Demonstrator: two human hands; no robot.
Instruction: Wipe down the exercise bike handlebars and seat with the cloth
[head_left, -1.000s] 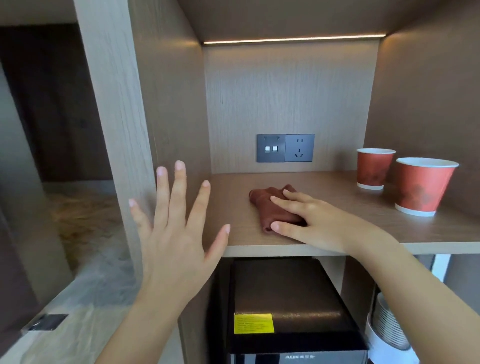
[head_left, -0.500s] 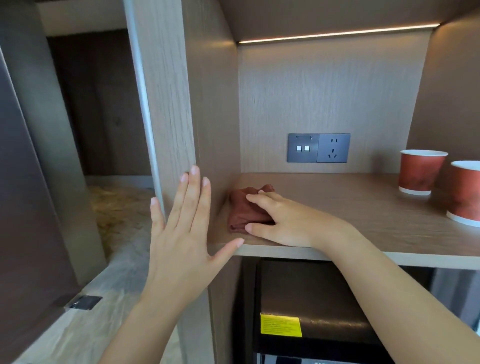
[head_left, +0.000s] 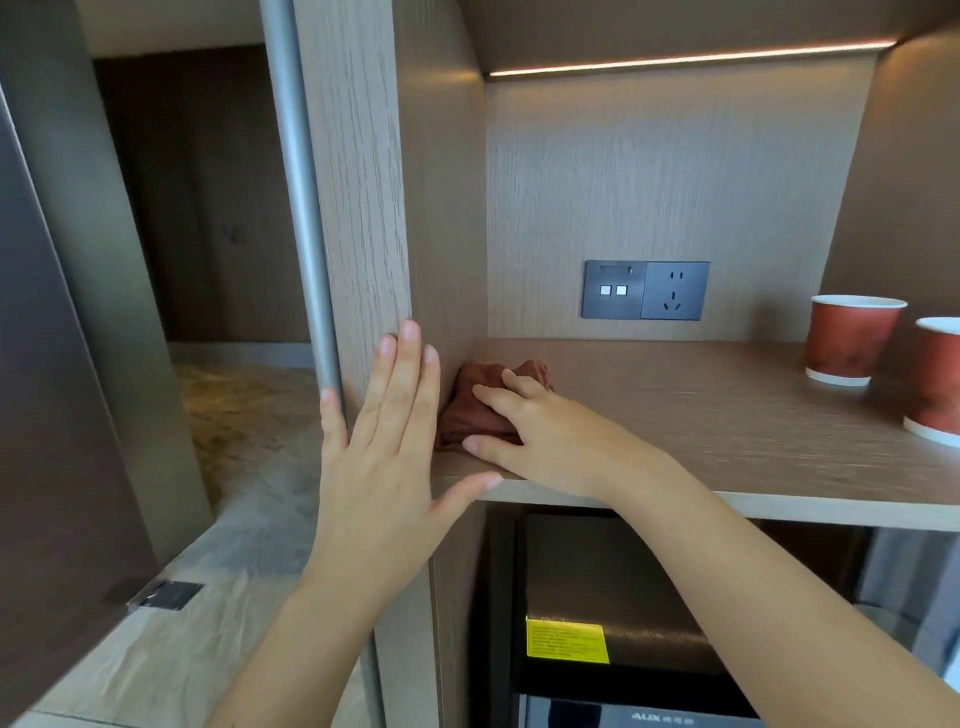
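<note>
A crumpled reddish-brown cloth (head_left: 470, 410) lies on the wooden shelf (head_left: 701, 415), pushed into its left corner against the side wall. My right hand (head_left: 545, 436) rests flat on top of the cloth, fingers spread and nearly straight, pressing it onto the shelf. My left hand (head_left: 387, 457) is open, its palm and straight fingers laid against the front edge of the upright wooden panel (head_left: 363, 208) just left of the cloth. No exercise bike shows in this view.
Two red paper cups (head_left: 852, 340) (head_left: 940, 379) stand at the right of the shelf. A grey switch and socket plate (head_left: 647, 291) sits on the back wall. A black mini fridge (head_left: 623, 597) stands under the shelf. A dark doorway opens at left.
My right hand has slid the cloth left along the shelf into the corner. My left hand has come up against the upright panel. The view has shifted left.
</note>
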